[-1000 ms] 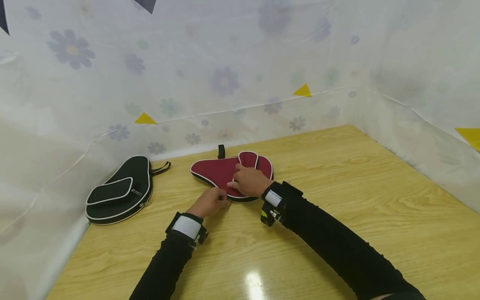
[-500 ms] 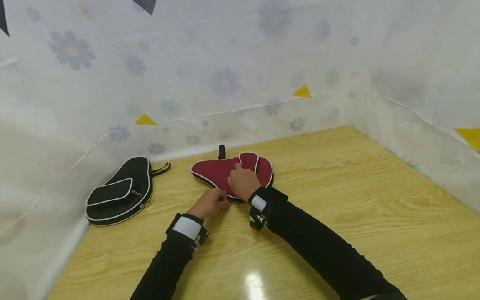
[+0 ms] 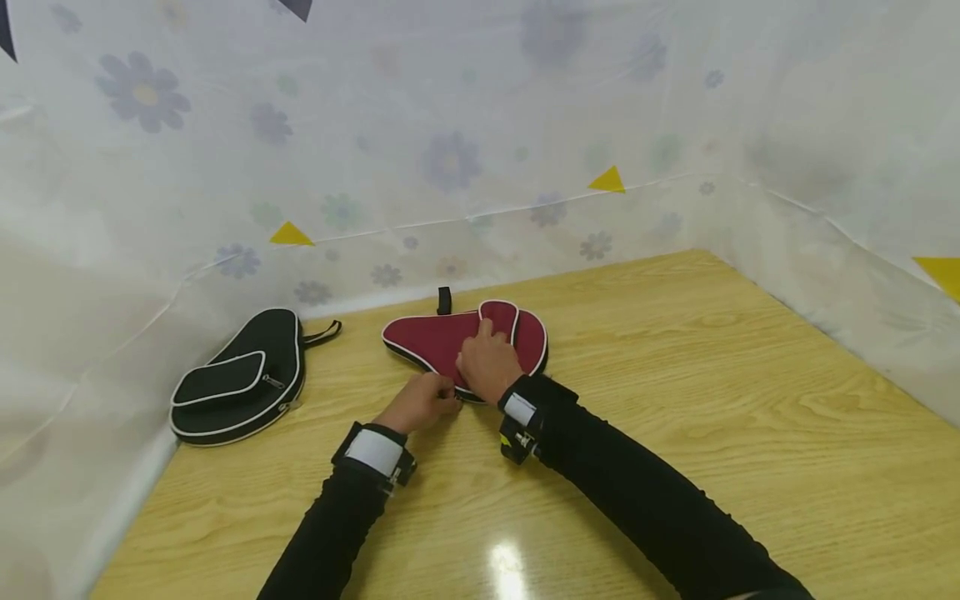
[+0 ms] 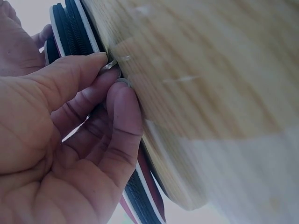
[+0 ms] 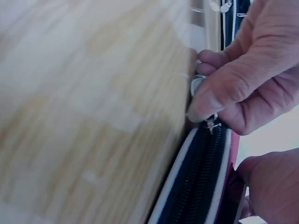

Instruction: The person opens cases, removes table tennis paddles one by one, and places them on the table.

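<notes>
Red paddle case (image 3: 450,343) with white piping, flat on wooden desk (image 3: 675,400) near back wall, black zip running round its edge. Left hand (image 3: 416,403) at near edge of case, thumb and forefinger curled and pinching small metal zip pull (image 4: 110,65); same pull seen between those fingertips from right wrist view (image 5: 202,84). Right hand (image 3: 487,365) laid on top of case just beside left hand, fingers (image 3: 486,330) bent slightly and pressing cloth down; whether curled round anything, cannot tell. Black paddle case (image 3: 240,382) with white trim and front pocket lying well apart to left, close to flowered curtain (image 3: 450,158) hung behind desk.
</notes>
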Available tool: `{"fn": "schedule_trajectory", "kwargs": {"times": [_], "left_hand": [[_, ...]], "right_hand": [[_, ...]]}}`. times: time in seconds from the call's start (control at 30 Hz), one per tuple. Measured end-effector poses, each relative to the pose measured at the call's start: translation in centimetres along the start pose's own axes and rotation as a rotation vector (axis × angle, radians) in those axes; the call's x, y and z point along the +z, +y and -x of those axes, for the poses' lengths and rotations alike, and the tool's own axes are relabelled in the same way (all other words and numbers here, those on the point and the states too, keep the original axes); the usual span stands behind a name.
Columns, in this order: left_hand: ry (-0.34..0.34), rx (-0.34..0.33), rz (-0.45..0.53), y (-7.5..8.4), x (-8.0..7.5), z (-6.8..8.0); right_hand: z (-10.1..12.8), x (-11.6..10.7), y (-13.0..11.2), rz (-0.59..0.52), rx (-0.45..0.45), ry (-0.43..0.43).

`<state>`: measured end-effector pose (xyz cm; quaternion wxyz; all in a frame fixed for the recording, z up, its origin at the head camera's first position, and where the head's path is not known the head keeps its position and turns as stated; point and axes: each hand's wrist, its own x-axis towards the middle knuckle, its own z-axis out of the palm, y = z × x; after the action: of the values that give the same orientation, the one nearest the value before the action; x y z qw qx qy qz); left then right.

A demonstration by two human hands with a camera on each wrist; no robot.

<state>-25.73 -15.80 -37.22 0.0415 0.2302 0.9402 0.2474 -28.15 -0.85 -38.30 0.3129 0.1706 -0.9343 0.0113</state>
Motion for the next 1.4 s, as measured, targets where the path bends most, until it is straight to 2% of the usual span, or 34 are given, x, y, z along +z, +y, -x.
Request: {"fn": "schedule_trajectory", "kwargs": {"times": [0.2, 0.43, 0.57, 0.67, 0.73, 0.97, 1.4], "left_hand": [[0.002, 0.008, 0.002, 0.1, -0.1, -0.1], [0.001, 0.009, 0.005, 0.3, -0.2, -0.3], [-0.015, -0.009, 0.006, 0.3, -0.1, -0.5], [-0.021, -0.022, 0.009, 0.4, -0.1, -0.5], [-0.023, -0.040, 0.016, 0.4, -0.1, -0.5], [-0.005, -0.088, 0.030, 0.5, 0.1, -0.2], [0.036, -0.126, 0.032, 0.7, 0.3, 0.0]], "right_hand": [[-0.3, -0.7, 0.1, 0.032, -0.103, -0.130], [-1.2, -2.0, 0.6, -0.149, -0.017, -0.373], [-1.4, -2.0, 1.2, -0.134, -0.076, -0.449], [-1.4, -1.7, 1.6, -0.104, -0.137, -0.469], [-1.4, -1.5, 1.9, -0.112, -0.146, -0.486], [-1.3, -1.0, 2.8, -0.226, -0.113, -0.499], [-1.6, -1.3, 4.7, -0.231, -0.308, -0.527]]}}
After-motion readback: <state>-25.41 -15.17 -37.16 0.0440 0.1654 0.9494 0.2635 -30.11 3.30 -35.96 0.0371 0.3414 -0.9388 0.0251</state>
